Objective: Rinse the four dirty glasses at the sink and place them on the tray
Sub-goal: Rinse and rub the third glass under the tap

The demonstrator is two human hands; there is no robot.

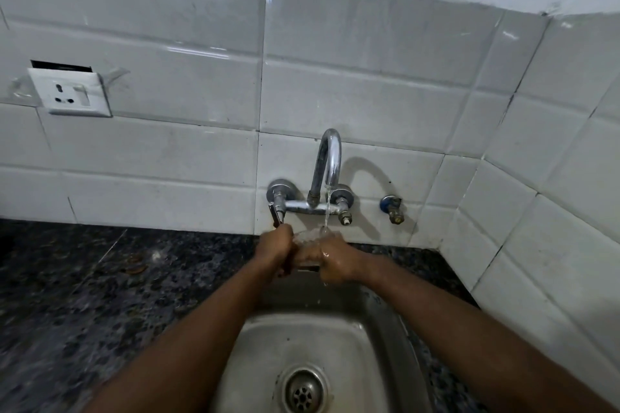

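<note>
Rinsing a glass (306,237) under the running tap (330,157) above the steel sink (365,339) (water splashing), gripped with curled fingers by left hand (276,250) and right hand (337,261).

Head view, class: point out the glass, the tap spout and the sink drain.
glass (307,237), head view, on its clear upper wall.
tap spout (334,161), head view, on the right limb of the chrome arch.
sink drain (303,394), head view, on the centre of the strainer.

White glossy wall tiles (167,151) behind. Socket plate (70,92) upper L, dark gap above. Dark speckled granite counter (84,295) L. Chrome gooseneck tap (327,161) ctr, water running. Brass valve (393,208) w/ blue collar R of tap.
</note>
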